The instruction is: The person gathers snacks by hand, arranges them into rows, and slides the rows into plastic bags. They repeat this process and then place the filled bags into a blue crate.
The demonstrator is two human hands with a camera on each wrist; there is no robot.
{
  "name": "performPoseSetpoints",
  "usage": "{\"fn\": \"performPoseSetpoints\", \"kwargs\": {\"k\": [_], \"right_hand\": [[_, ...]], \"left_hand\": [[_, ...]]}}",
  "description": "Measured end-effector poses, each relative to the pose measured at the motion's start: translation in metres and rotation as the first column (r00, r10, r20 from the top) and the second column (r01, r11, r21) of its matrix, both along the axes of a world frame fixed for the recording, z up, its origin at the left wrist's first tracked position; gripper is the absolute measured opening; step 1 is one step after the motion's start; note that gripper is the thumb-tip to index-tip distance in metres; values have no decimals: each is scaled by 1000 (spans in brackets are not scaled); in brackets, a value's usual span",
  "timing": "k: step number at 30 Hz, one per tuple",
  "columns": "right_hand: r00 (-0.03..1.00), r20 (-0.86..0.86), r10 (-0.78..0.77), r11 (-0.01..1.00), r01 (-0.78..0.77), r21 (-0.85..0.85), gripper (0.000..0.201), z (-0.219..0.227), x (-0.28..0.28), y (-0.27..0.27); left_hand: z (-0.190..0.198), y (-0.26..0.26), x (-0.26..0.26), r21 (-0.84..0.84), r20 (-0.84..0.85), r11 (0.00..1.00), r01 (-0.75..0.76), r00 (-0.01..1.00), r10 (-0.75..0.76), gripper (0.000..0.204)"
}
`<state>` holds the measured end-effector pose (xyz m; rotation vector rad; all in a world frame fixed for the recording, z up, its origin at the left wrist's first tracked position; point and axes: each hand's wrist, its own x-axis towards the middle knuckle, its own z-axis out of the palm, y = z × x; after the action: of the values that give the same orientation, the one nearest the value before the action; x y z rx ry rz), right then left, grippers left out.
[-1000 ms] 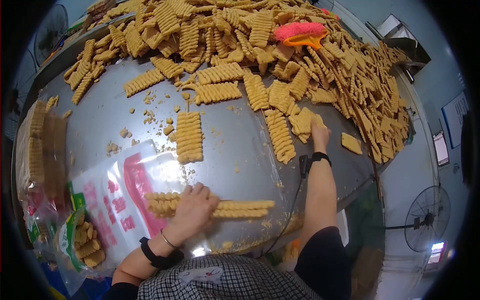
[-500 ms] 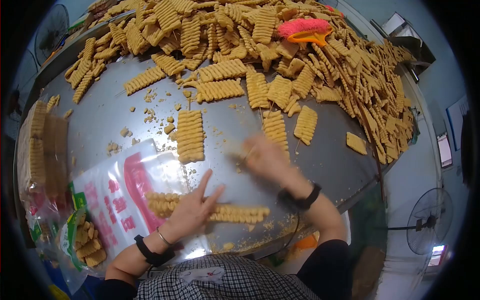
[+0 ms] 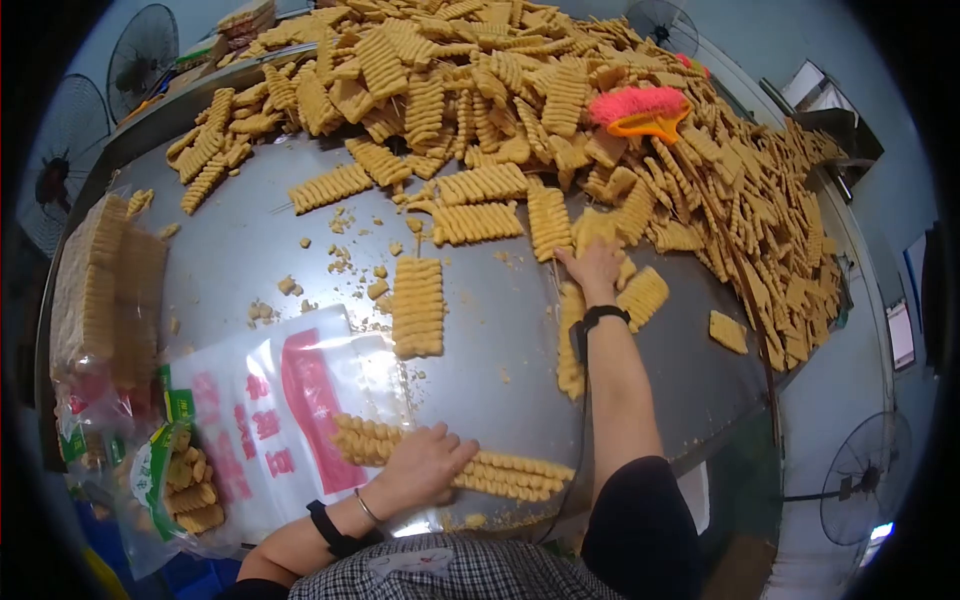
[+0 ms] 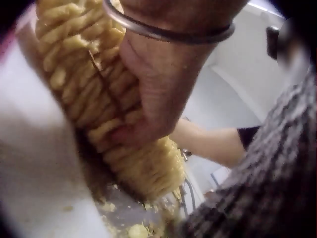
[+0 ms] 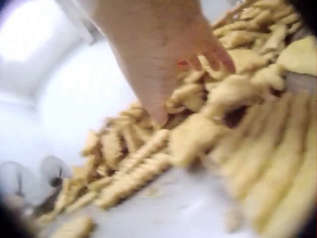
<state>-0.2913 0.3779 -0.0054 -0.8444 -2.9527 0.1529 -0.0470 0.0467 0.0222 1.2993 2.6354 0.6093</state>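
My left hand grips a long stack of ridged biscuit strips at the near edge of the metal table; the stack's left end lies on a clear printed bag. The left wrist view shows that hand curled over the stack. My right hand reaches to the edge of the big biscuit pile and touches a biscuit sheet. In the blurred right wrist view its fingers lie on pieces there. A strip of biscuits lies beside the right forearm.
A lone biscuit sheet lies mid-table among crumbs. A pink brush with an orange handle sits on the pile. Filled bags stand at the left, and a bag of broken pieces lies below them. Fans stand around.
My right hand came back to the near stack, then reached out again to the pile's edge. The left hand spread its fingers, then closed over the stack again. The view shifted down slightly.
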Motion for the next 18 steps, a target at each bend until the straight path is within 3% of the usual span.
{"fn": "performPoseSetpoints", "kwargs": {"k": [4, 6, 7, 8, 9, 10, 11, 12, 14, 16, 18], "right_hand": [[996, 15, -83, 996, 83, 9, 86, -4, 13, 24], [973, -231, 10, 992, -38, -117, 77, -16, 19, 54], [952, -292, -97, 963, 15, -271, 49, -5, 26, 57], [952, -288, -98, 964, 20, -264, 49, 4, 37, 63], [919, -360, -160, 764, -116, -635, 36, 12, 53, 68], [882, -396, -254, 421, -268, -867, 24, 19, 68, 73], [877, -398, -268, 291, -320, -902, 16, 26, 80, 69], [876, -395, -277, 302, -310, -901, 16, 32, 92, 64], [909, -385, -160, 135, -366, -921, 22, 46, 115, 37], [936, -343, -81, 230, -318, -920, 22, 46, 128, 0], [940, -321, 114, 282, -340, -897, 22, 29, 139, -35]], "left_hand": [[-1, -1, 4, -6, 29, 1000, 12, 1000, -11, 60], [-1, -1, 2, -13, 40, 1000, 16, 999, -16, 60], [1, -1, 2, -7, 31, 1000, 17, 999, -17, 60], [1, -2, 1, 0, 35, 1000, 21, 999, -21, 60], [2, -2, 1, 5, 41, 1000, 17, 999, -17, 59], [2, -1, 1, 9, 46, 1000, 18, 999, -18, 59], [2, 0, 0, 16, 52, 999, 32, 998, -32, 59], [1, 0, 0, 1, 41, 1000, 20, 999, -20, 58], [2, 4, 0, -15, 37, 1000, 13, 999, -13, 57], [3, 8, -1, 10, 7, 999, 48, 999, -48, 55], [5, 14, 0, -56, 91, 995, 85, 993, -79, 53]]}}
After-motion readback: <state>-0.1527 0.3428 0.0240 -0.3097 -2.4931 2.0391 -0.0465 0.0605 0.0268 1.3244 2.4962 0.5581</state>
